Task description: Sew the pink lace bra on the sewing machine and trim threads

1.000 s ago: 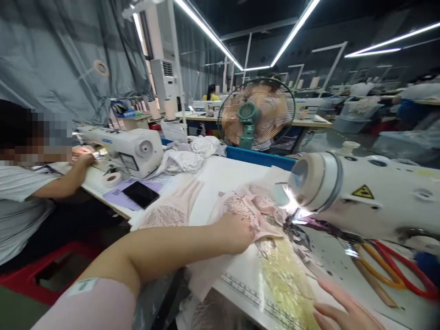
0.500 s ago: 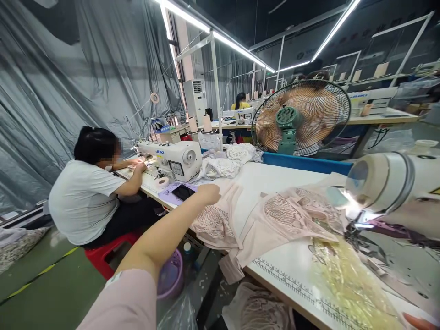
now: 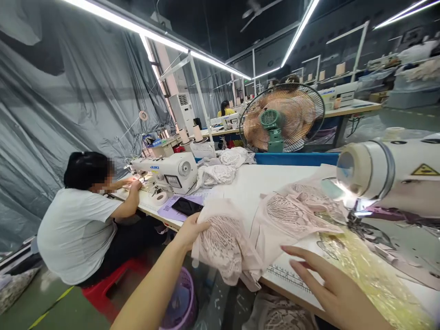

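Observation:
My left hand [image 3: 193, 230] is closed on the left edge of a pale pink lace bra [image 3: 222, 238], thumb on top of its near cup. That cup hangs a little over the table's front edge, while the other lace part [image 3: 287, 211] lies flat toward the sewing machine [image 3: 385, 172] on the right. Over the table's ruler strip my right hand [image 3: 325, 279] is open, fingers apart, holding nothing. Its fingertips are close to the bra's lower edge. Beside it lies a clear yellowish plastic bag [image 3: 364, 270], reaching under the machine's needle area.
A black phone [image 3: 186, 206] lies on a purple sheet left of my left hand. Beyond are a second sewing machine [image 3: 168, 172], white lace pieces [image 3: 216, 173] and a big fan [image 3: 282, 117]. A co-worker [image 3: 79, 229] sits at left. A purple basket [image 3: 188, 293] stands below.
My left hand has moved down and nearer, now gripping the bra's edge and lifting its near cup. My right hand has come in from the lower right corner. The view has turned right.

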{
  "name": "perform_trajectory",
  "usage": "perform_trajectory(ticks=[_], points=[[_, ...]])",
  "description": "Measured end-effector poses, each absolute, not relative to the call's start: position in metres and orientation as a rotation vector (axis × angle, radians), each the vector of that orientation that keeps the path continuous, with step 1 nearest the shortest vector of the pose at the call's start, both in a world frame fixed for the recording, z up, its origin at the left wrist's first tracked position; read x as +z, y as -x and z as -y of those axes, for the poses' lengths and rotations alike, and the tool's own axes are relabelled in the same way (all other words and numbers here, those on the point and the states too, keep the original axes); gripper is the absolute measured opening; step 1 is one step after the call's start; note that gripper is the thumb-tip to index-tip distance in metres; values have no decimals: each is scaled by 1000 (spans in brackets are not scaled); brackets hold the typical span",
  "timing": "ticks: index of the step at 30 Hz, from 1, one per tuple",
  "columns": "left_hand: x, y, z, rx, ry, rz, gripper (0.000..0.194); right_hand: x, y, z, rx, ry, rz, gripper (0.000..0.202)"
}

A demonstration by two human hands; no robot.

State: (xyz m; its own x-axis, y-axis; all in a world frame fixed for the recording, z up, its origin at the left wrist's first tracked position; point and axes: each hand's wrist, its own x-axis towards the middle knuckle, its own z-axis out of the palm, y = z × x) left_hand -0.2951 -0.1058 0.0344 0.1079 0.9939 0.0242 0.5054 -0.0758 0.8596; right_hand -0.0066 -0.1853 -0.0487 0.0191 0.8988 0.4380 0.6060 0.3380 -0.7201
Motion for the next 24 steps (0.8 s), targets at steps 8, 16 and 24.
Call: perform_trajectory(ticks=[8,16,24], points=[[37,273,172,1184,-976,-883,47,-18,64,178,973,1109,1487,62],[-5,202,202,658,-616,-656,65,-39,-3,216,972,1308,1480,42],[-32,163,214,563,-650,-638,59,-42,-37,269,967,1387,1520,33]])
